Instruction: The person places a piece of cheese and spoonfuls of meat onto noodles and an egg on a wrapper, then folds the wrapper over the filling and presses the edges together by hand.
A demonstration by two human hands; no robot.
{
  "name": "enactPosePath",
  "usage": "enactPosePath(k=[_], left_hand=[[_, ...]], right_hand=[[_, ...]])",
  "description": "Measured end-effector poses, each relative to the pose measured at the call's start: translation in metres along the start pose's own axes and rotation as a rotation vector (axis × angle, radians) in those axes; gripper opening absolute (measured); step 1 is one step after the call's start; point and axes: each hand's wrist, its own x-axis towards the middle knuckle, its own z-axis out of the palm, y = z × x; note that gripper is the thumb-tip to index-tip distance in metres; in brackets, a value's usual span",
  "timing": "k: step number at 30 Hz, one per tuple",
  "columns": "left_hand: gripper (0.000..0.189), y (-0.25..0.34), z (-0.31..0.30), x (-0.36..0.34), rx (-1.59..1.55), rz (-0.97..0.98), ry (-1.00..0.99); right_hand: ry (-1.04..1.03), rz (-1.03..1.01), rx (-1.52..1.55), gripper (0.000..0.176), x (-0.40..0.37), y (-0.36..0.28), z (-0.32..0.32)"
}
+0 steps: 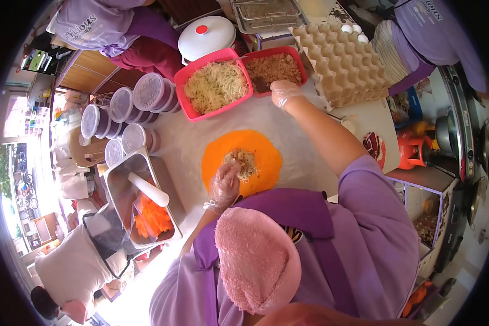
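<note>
A round orange wrapper point(269, 157) lies flat on the table in front of me, a small mound of shredded filling point(248, 164) at its middle. My left hand point(224, 186), in a clear plastic glove, is over the wrapper's left part, its bent fingers closed on the mound's edge. Farther off, my gloved right hand point(286, 93) is at the near rim of a red tub of brown crumbly filling point(277, 66). Its fingers are curled, and what they hold is hidden. Beside that tub stands a larger red tub of pale shredded vegetable point(214, 87).
Egg trays point(342, 65) with a few white eggs stand at the far right. A white lidded pot point(206, 38) is behind the tubs. Lidded plastic containers point(124, 104) and a metal pan point(171, 231) holding orange wrappers line the left. Co-workers point(95, 32) stand across the table.
</note>
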Motion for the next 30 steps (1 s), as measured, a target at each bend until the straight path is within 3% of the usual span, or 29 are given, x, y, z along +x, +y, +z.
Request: enactPosePath(k=[3,5,17,19,27,30], left_hand=[[0.034,-0.005,0.004,0.000,-0.005,0.007,0.017],[0.034,-0.002,0.002,-0.003,-0.010,0.008,0.013],[0.031,0.001,0.002,-0.005,-0.001,-0.038,-0.012],[0.031,0.000,0.003,-0.003,0.003,-0.006,0.002],[0.032,-0.002,0.002,-0.004,0.000,-0.009,0.002],[0.032,0.000,0.001,-0.003,0.002,-0.026,-0.001]], right_hand=[[-0.029,0.036,0.024,0.027,0.003,0.010,-0.025],[0.069,0.088,-0.007,0.028,0.002,0.013,-0.027],[0.027,0.024,-0.068,0.029,-0.002,0.003,-0.012],[0.016,0.028,0.054,0.028,0.000,-0.001,0.001],[0.016,-0.015,0.039,0.026,0.012,0.013,0.015],[0.059,0.015,0.215,0.026,0.019,0.032,0.019]])
